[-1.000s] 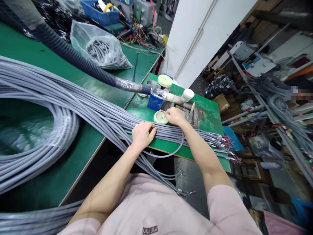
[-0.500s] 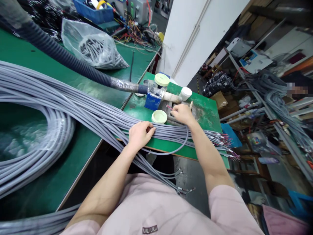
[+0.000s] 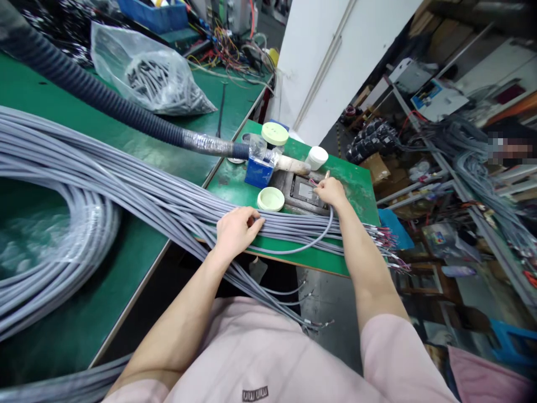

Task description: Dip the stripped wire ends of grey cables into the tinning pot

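My right hand (image 3: 332,192) is closed on the stripped end of one grey cable (image 3: 312,243), and thin reddish wires poke out past the fingertips. Those wires are over or beside a square metal solder pot (image 3: 305,191) with a silvery surface; contact cannot be made out. The cable loops back beneath my right wrist toward the bundle. My left hand (image 3: 237,230) lies with curled fingers over the grey cable bundle (image 3: 168,193). A shallow pale-green tub (image 3: 271,200) stands just beyond the left fingertips.
A ribbed black hose (image 3: 126,115) crosses to a blue block (image 3: 258,171) and a pale nozzle (image 3: 293,164) behind the pot. A white cup (image 3: 317,158) and a round lidded container (image 3: 274,134) stand nearby. At left lie coiled cables (image 3: 96,240) and a plastic bag (image 3: 155,78).
My right hand has moved right with the cable end, uncovering the pot's silvery surface. My left hand stays on the bundle. The view has shifted slightly.
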Demonstrator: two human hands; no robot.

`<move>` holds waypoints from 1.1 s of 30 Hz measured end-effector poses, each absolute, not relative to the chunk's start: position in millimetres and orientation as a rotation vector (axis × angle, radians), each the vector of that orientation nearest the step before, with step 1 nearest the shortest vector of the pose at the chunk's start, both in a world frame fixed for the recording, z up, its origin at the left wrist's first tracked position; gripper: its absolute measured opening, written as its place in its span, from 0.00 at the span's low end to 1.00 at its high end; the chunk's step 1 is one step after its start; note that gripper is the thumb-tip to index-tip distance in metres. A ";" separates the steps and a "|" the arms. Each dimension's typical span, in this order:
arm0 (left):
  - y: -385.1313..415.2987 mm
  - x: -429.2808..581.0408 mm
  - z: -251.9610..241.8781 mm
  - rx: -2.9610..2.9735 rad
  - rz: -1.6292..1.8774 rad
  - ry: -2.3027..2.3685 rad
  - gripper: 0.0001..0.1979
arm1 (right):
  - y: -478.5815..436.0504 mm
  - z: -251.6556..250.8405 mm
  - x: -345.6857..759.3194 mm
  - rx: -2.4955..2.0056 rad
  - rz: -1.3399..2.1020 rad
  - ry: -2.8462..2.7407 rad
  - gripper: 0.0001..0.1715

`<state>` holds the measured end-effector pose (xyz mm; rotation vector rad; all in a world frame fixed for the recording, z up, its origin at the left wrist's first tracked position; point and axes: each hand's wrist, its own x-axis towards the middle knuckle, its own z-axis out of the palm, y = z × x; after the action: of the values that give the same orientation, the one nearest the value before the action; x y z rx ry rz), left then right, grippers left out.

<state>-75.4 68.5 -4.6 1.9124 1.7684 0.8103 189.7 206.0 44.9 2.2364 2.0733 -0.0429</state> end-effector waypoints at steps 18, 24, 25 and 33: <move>68.6 -74.3 -5.0 1.922 0.817 1.780 0.08 | 217.4 30.9 187.7 2.235 -0.074 1.994 0.15; 68.8 -73.9 -6.9 1.925 0.841 1.785 0.07 | 216.4 33.4 190.4 2.243 -0.068 2.022 0.14; 69.0 -73.9 -7.4 1.928 0.843 1.785 0.07 | 214.4 35.7 191.3 2.244 -0.061 2.039 0.13; 68.9 -73.4 -8.5 1.955 0.847 1.798 0.08 | 170.2 62.3 186.5 2.119 -0.191 2.674 0.15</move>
<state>-73.4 68.9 -8.5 1.9553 1.7983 0.8474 186.5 170.2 62.3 2.1195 2.6741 -0.1909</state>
